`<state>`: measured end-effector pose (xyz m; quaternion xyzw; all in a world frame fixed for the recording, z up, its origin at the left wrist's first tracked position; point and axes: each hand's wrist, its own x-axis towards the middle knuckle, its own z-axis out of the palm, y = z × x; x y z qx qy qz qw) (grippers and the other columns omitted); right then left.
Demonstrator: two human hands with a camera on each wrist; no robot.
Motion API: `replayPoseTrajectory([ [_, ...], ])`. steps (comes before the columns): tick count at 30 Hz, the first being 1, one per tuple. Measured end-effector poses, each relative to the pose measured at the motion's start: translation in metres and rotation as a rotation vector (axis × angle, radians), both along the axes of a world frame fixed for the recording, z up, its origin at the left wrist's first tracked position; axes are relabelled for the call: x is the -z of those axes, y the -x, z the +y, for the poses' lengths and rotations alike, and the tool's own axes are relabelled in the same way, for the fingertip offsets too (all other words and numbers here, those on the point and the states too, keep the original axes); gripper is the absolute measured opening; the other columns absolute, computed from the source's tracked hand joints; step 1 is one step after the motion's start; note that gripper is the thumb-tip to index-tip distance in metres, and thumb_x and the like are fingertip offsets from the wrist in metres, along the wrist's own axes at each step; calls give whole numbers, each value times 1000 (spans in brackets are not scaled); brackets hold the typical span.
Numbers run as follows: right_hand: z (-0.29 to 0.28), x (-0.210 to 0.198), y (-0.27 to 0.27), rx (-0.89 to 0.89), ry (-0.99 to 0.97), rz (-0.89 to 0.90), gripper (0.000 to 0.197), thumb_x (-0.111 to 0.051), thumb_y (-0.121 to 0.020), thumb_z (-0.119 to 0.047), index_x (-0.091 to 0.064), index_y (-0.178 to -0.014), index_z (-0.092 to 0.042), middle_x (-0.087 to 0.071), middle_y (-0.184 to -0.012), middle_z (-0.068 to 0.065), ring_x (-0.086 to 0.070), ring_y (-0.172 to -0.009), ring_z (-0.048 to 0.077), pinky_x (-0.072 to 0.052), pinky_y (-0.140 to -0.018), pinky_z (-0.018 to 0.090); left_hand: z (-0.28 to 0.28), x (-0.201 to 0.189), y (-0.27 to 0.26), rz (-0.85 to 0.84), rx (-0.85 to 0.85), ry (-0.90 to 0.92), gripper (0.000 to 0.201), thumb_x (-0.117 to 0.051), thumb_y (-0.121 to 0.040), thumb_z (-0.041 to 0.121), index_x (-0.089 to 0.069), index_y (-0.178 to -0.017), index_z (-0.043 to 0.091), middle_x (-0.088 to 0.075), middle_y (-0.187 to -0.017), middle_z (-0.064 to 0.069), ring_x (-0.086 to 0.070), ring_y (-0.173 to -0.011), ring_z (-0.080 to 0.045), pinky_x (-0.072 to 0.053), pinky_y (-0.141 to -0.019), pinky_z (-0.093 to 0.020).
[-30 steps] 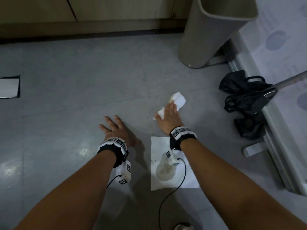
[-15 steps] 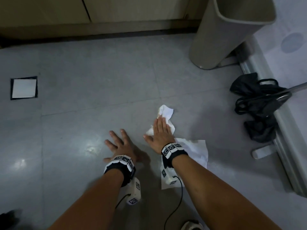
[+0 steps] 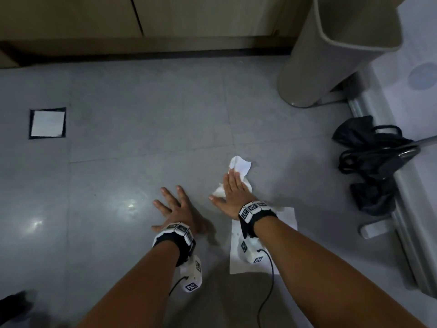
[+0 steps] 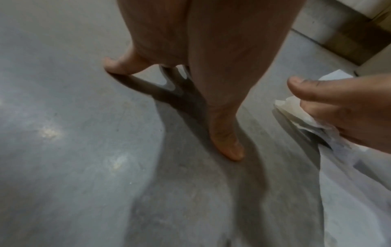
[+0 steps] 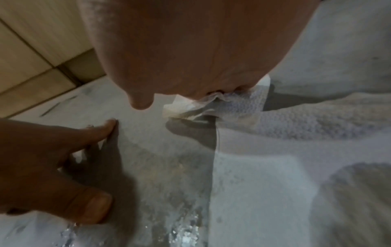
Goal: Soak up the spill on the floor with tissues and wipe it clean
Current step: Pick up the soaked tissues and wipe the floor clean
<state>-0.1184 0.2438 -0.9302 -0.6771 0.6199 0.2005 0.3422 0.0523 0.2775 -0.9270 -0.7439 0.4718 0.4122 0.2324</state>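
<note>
My right hand lies flat with straight fingers on a crumpled white tissue and presses it to the grey floor. A second tissue sheet lies spread flat under my right wrist. My left hand rests on the bare floor to the left, fingers spread. In the right wrist view wet drops of the spill glisten on the floor beside the flat tissue sheet, close to my left thumb. In the left wrist view the left thumb touches the floor and the right hand presses the crumpled tissue.
A tall beige bin stands at the back right. A black bag lies against a metal rail on the right. Wooden cabinets run along the back. A square floor plate sits at the left.
My right hand has slid the crumpled tissue from the far right back toward the left hand and then held nearly still. The left hand stays planted on the floor.
</note>
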Motion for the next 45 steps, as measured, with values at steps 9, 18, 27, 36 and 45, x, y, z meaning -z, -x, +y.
replayPoseTrajectory([
  [9, 18, 18, 17, -24, 202, 25, 87, -17, -98, -66, 10, -156, -7, 21, -163, 12, 17, -151, 25, 8, -123, 42, 6, 11, 0, -28, 56, 124, 161, -87, -47, 66, 32, -147, 25, 46, -150, -16, 31, -141, -51, -14, -109, -77],
  [18, 13, 18, 53, 8, 246, 30, 85, -13, -99, -63, 14, -155, -5, 20, -163, 12, 17, -151, 25, 7, -122, 41, 48, -7, 31, 76, -50, 217, 124, -67, -78, 69, 18, -156, 22, 33, -158, -16, 21, -144, -52, -9, -119, -63],
  [27, 7, 15, 88, 76, 204, 72, 88, -14, -98, -66, 12, -155, -5, 20, -163, 12, 16, -152, 24, 5, -123, 41, 60, 3, 51, 39, -93, 191, 121, -72, -81, 49, 19, -155, 21, 37, -156, -18, 26, -140, -56, -26, -111, -69],
  [36, 9, 11, 119, 88, 160, 43, 87, -14, -97, -67, 11, -156, -7, 18, -164, 10, 12, -152, 23, 3, -123, 41, 57, -32, 17, 122, -257, 258, 147, -74, -42, 78, -3, -159, 24, 0, -162, -12, -15, -148, -42, -28, -118, -50],
  [45, 20, 4, 152, 15, 141, 115, 85, -12, -98, -66, 11, -156, -9, 19, -164, 7, 14, -152, 21, 4, -121, 43, 130, -17, -4, -144, -226, 149, 162, -74, -41, 88, 14, -157, 16, 18, -163, -18, 11, -149, -46, -11, -122, -54],
])
